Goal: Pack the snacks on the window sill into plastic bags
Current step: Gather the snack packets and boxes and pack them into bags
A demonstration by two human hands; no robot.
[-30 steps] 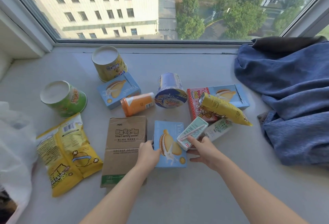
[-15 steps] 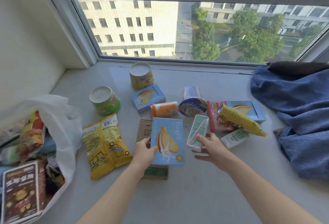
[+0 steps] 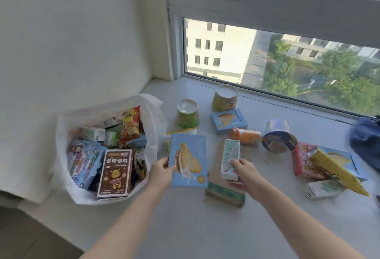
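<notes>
The white plastic bag (image 3: 153,135) sits at 9 o'clock on the window sill (image 3: 205,228), mouth slumped open and already heaped with packets, its base near the sill's edge. Just at its 3 o'clock, the left hand (image 3: 160,171) is clamped on the lower left edge of a blue biscuit box (image 3: 188,160), thumb on the printed face. The box is held clear of the sill, long axis 12 to 6, face towards the camera. At 3 o'clock of it, the right hand (image 3: 244,173) grips the lower end of a drink carton (image 3: 230,159), upright, top at 12, straw along its front, above a brown cardboard box (image 3: 225,194).

Risk, as I judge it: the bag is nearly full, so a wide box laid flat on the heap could slide back out or nudge the bag towards the edge. The carton, held low, could tip in the grip
</notes>
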